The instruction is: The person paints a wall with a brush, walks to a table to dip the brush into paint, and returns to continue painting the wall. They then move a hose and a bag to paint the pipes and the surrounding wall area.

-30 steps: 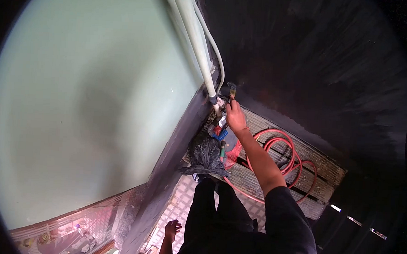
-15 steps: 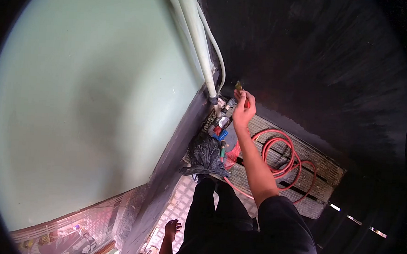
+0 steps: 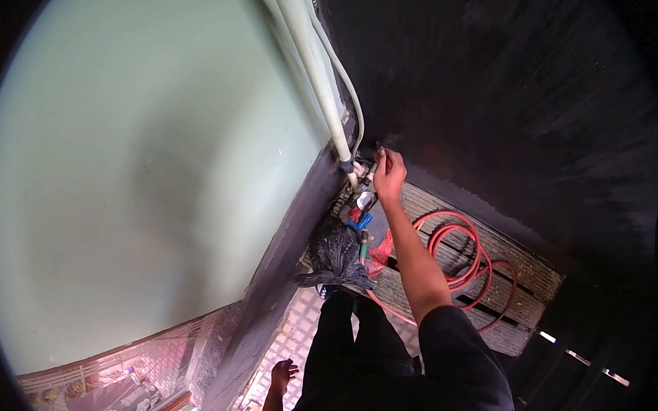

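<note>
My right hand is stretched out to the dark wall, near the corner. Its fingers are closed round a small paintbrush, whose tip is at or close to the wall; contact cannot be made out. Below that hand, a round white-rimmed can stands among small items on the slatted wooden bench. A blue object lies just in front of the can. My left hand hangs low at my side over the paving, fingers loosely apart, holding nothing.
Pale pipes run down the corner beside a light green wall. A black plastic bag sits at the bench's left end. A coiled red hose lies across the slats. Tiled paving shows below.
My right hand has tipped over and moved slightly left and down, bringing the paintbrush in toward the wall corner. My left hand has shifted only a little.
</note>
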{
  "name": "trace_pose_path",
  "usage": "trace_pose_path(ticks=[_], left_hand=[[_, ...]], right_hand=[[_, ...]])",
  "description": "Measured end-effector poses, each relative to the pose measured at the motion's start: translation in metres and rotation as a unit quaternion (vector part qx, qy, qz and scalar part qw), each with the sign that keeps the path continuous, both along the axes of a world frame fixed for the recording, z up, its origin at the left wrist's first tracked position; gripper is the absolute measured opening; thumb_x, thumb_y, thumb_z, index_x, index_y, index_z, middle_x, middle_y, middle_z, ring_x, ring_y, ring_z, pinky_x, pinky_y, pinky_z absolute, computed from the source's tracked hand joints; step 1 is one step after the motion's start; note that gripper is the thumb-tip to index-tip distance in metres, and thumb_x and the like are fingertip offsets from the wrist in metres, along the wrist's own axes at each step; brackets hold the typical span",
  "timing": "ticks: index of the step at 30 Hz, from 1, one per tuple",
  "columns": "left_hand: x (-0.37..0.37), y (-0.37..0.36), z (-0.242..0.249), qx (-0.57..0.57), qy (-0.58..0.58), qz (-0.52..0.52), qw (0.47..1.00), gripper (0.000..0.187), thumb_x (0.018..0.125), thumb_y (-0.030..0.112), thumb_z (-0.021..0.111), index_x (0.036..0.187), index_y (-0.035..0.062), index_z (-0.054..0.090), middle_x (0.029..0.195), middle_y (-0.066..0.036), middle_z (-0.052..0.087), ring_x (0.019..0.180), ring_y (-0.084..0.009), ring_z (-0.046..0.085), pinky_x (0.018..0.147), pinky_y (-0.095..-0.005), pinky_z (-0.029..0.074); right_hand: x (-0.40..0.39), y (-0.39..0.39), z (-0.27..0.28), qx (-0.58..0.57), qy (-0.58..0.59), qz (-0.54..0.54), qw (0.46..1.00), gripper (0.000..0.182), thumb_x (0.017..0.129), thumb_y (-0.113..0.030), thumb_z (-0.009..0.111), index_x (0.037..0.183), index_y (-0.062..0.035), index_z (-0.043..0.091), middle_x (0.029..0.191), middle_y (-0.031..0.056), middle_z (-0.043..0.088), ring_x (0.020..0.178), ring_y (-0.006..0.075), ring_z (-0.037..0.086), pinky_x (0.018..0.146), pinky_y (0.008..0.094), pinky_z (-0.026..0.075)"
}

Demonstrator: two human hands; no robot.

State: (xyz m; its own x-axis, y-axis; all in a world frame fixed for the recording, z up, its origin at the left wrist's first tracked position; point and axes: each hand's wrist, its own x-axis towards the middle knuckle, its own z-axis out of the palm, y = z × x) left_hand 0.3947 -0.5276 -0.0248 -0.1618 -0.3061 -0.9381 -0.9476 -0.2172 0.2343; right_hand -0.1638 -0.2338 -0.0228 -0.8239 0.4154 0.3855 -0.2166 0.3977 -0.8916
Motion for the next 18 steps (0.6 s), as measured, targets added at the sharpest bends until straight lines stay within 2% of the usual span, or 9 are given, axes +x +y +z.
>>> trace_pose_path(ticks=[2,4,6,8,9,14,16,18], left_hand=[[0.001,0.001,0.001,0.002,0.002,0.005,1.0,0.031,0.09,0.035,0.054,0.108,0.0096,0.055,0.095,-0.009,0.066,0.083,-0.0194,0.064,0.073,-0.0363,0.045],[0.002,0.0,-0.003,-0.001,0.001,0.008,1.0,0.031,0.09,0.035,0.053,0.108,0.0097,0.055,0.096,-0.009,0.066,0.084,-0.0194,0.064,0.073,-0.0365,0.045],[-0.001,0.002,-0.005,-0.002,0.002,0.01,1.0,0.03,0.09,0.034,0.053,0.108,0.0099,0.055,0.096,-0.008,0.066,0.084,-0.0195,0.064,0.073,-0.0368,0.045],[-0.005,0.001,-0.004,0.001,0.008,0.001,1.0,0.03,0.09,0.034,0.053,0.109,0.01,0.055,0.097,-0.009,0.066,0.085,-0.0199,0.064,0.072,-0.0375,0.045],[-0.006,0.002,-0.005,-0.001,0.009,-0.004,1.0,0.031,0.09,0.034,0.053,0.109,0.0097,0.055,0.098,-0.009,0.066,0.085,-0.0201,0.064,0.072,-0.0377,0.045],[-0.007,-0.001,-0.004,-0.001,0.019,-0.01,1.0,0.032,0.091,0.034,0.052,0.111,0.0097,0.055,0.098,-0.009,0.066,0.086,-0.0205,0.064,0.074,-0.0372,0.045],[-0.005,0.0,-0.002,-0.003,0.011,-0.008,1.0,0.032,0.091,0.034,0.052,0.111,0.0098,0.055,0.098,-0.009,0.066,0.086,-0.0203,0.064,0.074,-0.0369,0.045],[-0.004,0.001,-0.003,-0.008,0.007,-0.003,1.0,0.031,0.091,0.034,0.051,0.111,0.01,0.055,0.097,-0.009,0.066,0.086,-0.02,0.064,0.074,-0.0366,0.045]], right_hand=[[0.016,-0.007,0.018,-0.024,0.016,0.01,1.0,0.011,0.089,-0.001,0.054,0.094,0.0051,0.062,0.09,0.0177,0.063,0.08,0.0253,0.065,0.07,0.0327,0.052],[0.029,-0.011,0.031,0.04,0.146,-0.028,0.988,0.01,0.089,0.001,0.054,0.095,0.0048,0.061,0.095,0.0176,0.061,0.083,0.0239,0.065,0.072,0.0322,0.052],[0.034,-0.01,0.031,0.047,0.148,-0.021,0.988,0.009,0.088,0.0,0.056,0.094,0.0044,0.061,0.097,0.0173,0.06,0.084,0.0268,0.064,0.073,0.0332,0.051],[0.031,-0.005,0.019,0.076,0.086,0.014,0.993,0.011,0.088,-0.003,0.057,0.094,0.0038,0.061,0.093,0.0173,0.06,0.081,0.0305,0.062,0.071,0.0349,0.05],[0.027,-0.002,0.012,0.043,-0.011,0.041,0.998,0.012,0.088,-0.007,0.058,0.094,0.0033,0.061,0.088,0.018,0.059,0.077,0.0332,0.06,0.068,0.0369,0.048],[0.003,0.001,0.0,0.025,-0.074,0.03,0.997,0.012,0.088,-0.007,0.057,0.091,0.0035,0.061,0.083,0.0186,0.06,0.077,0.0323,0.061,0.069,0.0368,0.047],[0.004,-0.005,0.011,0.017,0.069,0.03,0.997,0.01,0.088,-0.005,0.057,0.09,0.0041,0.062,0.087,0.0181,0.061,0.079,0.0323,0.062,0.072,0.036,0.048],[0.014,-0.011,0.015,0.026,0.107,0.016,0.994,0.01,0.088,-0.004,0.057,0.091,0.0046,0.062,0.091,0.0173,0.063,0.083,0.0317,0.063,0.075,0.0349,0.049]])
